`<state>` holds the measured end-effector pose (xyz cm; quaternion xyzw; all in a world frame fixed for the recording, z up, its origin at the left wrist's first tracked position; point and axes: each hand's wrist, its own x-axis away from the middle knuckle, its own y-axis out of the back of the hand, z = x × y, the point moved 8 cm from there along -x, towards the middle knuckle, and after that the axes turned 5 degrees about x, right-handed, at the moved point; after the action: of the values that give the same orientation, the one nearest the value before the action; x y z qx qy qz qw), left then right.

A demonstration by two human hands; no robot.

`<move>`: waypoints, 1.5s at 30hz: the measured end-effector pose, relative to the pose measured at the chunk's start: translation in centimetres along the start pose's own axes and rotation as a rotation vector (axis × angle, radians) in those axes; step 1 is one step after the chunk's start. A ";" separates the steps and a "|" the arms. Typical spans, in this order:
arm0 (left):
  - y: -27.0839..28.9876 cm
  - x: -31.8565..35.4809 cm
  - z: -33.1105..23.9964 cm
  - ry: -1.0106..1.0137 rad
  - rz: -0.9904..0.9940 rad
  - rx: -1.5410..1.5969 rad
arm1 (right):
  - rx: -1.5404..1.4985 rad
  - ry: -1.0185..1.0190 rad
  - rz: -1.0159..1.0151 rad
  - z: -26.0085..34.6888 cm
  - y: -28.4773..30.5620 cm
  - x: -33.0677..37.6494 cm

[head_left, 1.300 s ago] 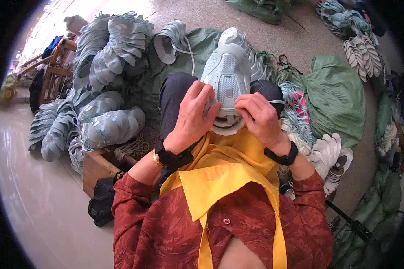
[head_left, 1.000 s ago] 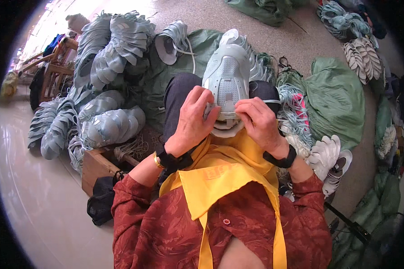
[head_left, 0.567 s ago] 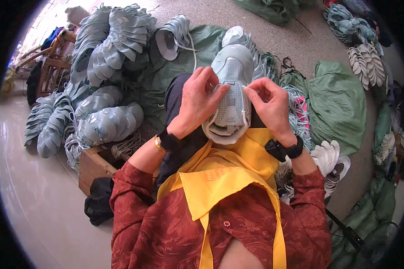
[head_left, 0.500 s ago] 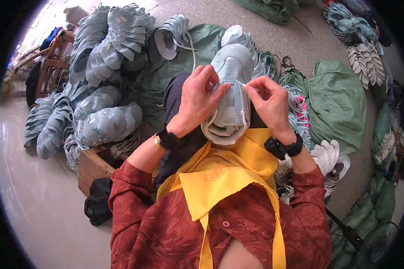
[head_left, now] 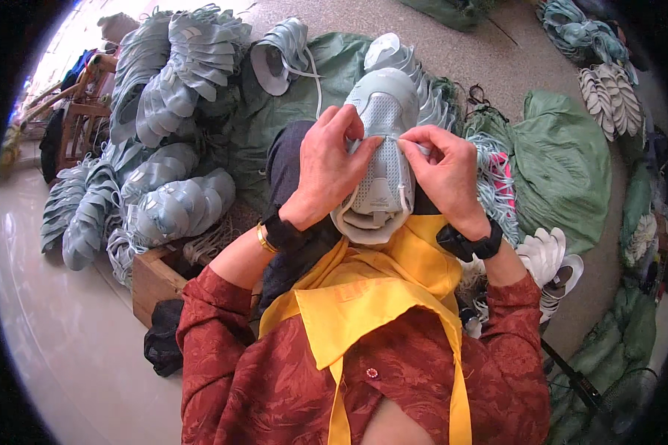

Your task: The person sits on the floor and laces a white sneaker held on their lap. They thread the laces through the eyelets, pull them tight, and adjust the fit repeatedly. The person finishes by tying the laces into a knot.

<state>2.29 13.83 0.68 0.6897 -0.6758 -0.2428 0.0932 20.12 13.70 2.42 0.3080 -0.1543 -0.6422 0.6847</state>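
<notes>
Head view: pale blue-grey sneaker upper lies between dark-trousered knees, toe away, its long axis midway between left hand and right hand; the right apparently pinches white lace; the left's grip I cannot tell.

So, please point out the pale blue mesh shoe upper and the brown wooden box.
Pale blue mesh shoe upper (head_left: 382,172), head view: perforated tongue.
Brown wooden box (head_left: 156,287), head view: outer side wall.

Hands nearly meeting, fingers curled, forearms angled inward.
</notes>
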 end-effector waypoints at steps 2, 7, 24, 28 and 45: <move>0.0 0.0 0.2 -0.012 -0.022 0.007 | 0.031 0.018 0.019 0.3 -0.1 -0.2; -0.2 0.0 0.6 0.047 -0.025 0.022 | 0.092 0.052 0.078 0.9 -0.2 -1.0; 0.1 0.2 0.9 0.023 -0.033 0.055 | 0.092 0.027 0.169 1.3 -1.3 -2.1; 0.3 0.1 0.8 0.015 -0.043 0.068 | -0.347 -0.199 0.253 -2.9 -4.0 -2.1; 0.9 0.7 1.3 0.027 0.034 0.180 | 0.170 0.178 0.186 1.8 -2.8 -1.6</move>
<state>0.86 13.31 -0.19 0.6869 -0.7052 -0.1703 0.0439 16.57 14.86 2.35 0.4049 -0.1750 -0.5308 0.7236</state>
